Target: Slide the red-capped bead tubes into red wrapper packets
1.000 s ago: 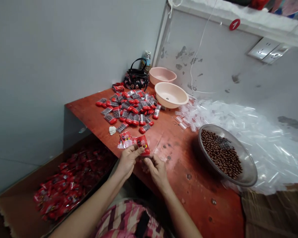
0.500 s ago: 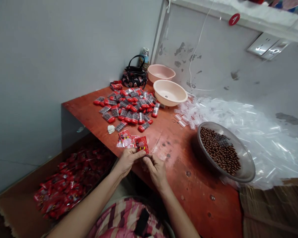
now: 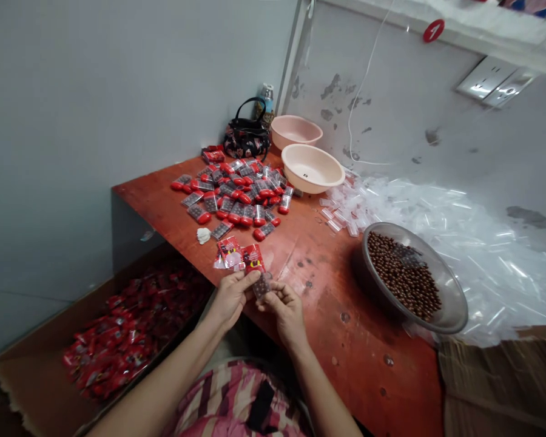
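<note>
As right fingers (image 3: pixel 278 290) pinch a clear bead packet (image 3: pixel 262 285); red sachets (image 3: pixel 253 258) just beside

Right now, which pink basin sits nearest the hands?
The front pink basin: it has a small dark mark inside; the other sits behind it, by the wall.

Fig.: your pink, cream and maroon striped garment (image 3: pixel 227 400), with a black strap-like patch (image 3: pixel 261 405) at centre, just below the table (image 3: pixel 346 370); forearms (image 3: pixel 159 403) bare.
</note>
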